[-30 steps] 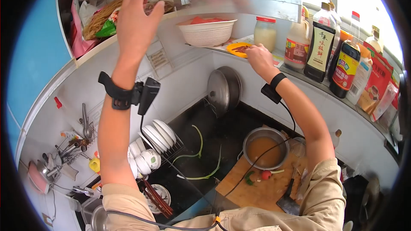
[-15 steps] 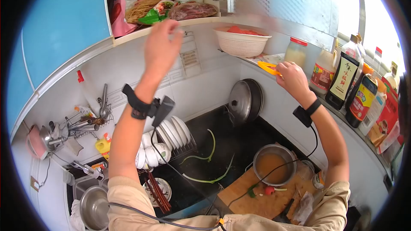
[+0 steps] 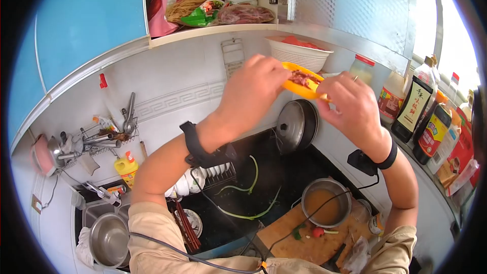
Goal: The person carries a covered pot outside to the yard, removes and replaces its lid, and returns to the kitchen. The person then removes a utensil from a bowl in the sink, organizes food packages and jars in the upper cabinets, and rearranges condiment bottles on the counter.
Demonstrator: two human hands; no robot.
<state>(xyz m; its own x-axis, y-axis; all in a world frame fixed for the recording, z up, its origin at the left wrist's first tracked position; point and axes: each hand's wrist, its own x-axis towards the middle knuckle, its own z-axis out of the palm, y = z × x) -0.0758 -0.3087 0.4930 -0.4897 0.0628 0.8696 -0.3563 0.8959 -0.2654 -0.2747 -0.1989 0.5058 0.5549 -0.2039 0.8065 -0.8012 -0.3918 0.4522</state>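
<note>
An orange, oval, shallow dish-like thing [image 3: 293, 87] with dark reddish pieces in it is held up between my hands, below the open cupboard. I cannot make out its exact kind. My left hand [image 3: 255, 90] pinches its left end. At the other end, the fingers of my right hand [image 3: 351, 102] close on its rim, hiding part of it. Just behind hangs a white basket [image 3: 299, 57] with something red inside. In the cupboard [image 3: 213, 31] above lie dried noodles [image 3: 200, 4], a green packet [image 3: 195, 19] and a bag of reddish contents [image 3: 246, 15].
Sauce bottles [image 3: 413, 106] line the right-hand ledge. Below, a pot of brownish liquid [image 3: 324, 205] and a radish [image 3: 318, 232] sit on a cutting board [image 3: 284, 233]. Spring onions [image 3: 248, 216] lie on the black counter. A steel basin [image 3: 109, 241] stands at left; cables hang from both wrists.
My left hand has come down and right from the cupboard's edge to take the left end of the orange thing. My right hand keeps its hold, and the view has shifted slightly.
</note>
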